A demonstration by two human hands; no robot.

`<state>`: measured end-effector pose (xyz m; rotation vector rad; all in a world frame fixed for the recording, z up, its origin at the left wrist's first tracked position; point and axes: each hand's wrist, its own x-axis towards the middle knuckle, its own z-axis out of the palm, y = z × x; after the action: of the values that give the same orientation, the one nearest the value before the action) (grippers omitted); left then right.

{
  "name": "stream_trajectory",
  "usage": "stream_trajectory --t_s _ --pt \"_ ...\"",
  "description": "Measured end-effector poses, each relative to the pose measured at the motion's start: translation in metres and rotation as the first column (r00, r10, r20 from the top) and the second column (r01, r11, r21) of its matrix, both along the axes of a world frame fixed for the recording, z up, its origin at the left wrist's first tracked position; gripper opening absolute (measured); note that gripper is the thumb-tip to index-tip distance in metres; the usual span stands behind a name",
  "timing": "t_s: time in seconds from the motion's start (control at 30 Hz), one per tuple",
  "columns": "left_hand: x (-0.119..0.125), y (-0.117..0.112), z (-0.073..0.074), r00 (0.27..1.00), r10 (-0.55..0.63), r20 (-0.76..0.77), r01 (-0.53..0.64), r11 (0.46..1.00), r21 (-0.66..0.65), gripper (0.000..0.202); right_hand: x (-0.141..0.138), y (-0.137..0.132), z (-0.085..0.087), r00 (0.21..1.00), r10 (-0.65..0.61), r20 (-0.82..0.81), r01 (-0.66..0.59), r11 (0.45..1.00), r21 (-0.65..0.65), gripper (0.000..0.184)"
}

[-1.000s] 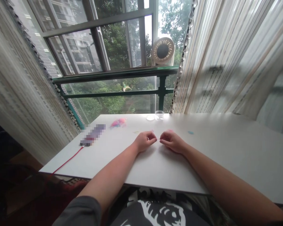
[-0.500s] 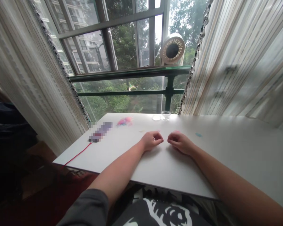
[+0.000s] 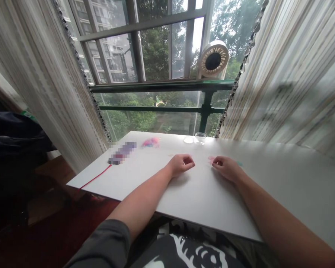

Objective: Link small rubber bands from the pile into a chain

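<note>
Above the middle of the white table, my left hand is closed, thumb and fingertips pinched together. Whatever is between them is too small to make out. Some distance to its right, my right hand is also in a pinch, its fingertips beside a small pink bunch on the table. I cannot make out what it holds either. Partly behind the right hand lies a small teal bunch. A faint pale bit shows just beyond the left hand.
A multicoloured pile of small, thin pieces lies at the back left. Near the far edge are a clear round container and a flat lid-like disc. A blurred-out device with a red cable rests at left. A fan stands by the window.
The hands have drawn apart, my right hand shifting right. A thin strand stretched between the fingertips before; now none shows there. The view has turned slightly left.
</note>
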<state>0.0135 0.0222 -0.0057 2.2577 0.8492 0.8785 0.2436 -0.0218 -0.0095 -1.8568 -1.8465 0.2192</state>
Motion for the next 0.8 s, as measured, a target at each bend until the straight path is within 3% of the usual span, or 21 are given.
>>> stream_trajectory --t_s 0.1,0.17,0.23,0.3,0.4,0.8 --pt "-0.013 0.016 0.003 0.984 0.176 0.004 -0.176 0.984 0.008 0.026 0.005 0.0 0.002 0.997 -0.067 0.028 0.067 0.998 -0.008 0.017" --pt "-0.027 0.03 0.004 0.938 0.342 -0.053 -0.343 0.939 -0.009 0.026 0.006 0.0 0.003 0.995 -0.091 0.032 0.091 0.996 -0.01 0.016" --pt "-0.042 0.044 0.005 0.855 0.49 -0.167 -0.501 0.865 -0.026 0.024 0.007 0.0 0.004 0.994 -0.108 0.036 0.108 0.994 -0.016 0.016" --pt "-0.055 0.054 0.005 0.716 0.625 -0.312 -0.657 0.754 0.0 0.026 0.008 0.0 0.003 0.992 -0.119 0.046 0.121 0.992 -0.024 0.016" --pt "-0.063 0.061 0.003 0.582 0.695 -0.422 -0.76 0.649 0.02 0.034 0.009 0.001 0.003 0.988 -0.138 0.063 0.14 0.99 -0.027 0.016" --pt "-0.062 0.062 0.001 0.577 0.621 -0.531 -0.724 0.689 0.02 0.037 0.017 0.006 -0.003 0.991 -0.131 0.0 0.131 0.991 -0.028 0.019"
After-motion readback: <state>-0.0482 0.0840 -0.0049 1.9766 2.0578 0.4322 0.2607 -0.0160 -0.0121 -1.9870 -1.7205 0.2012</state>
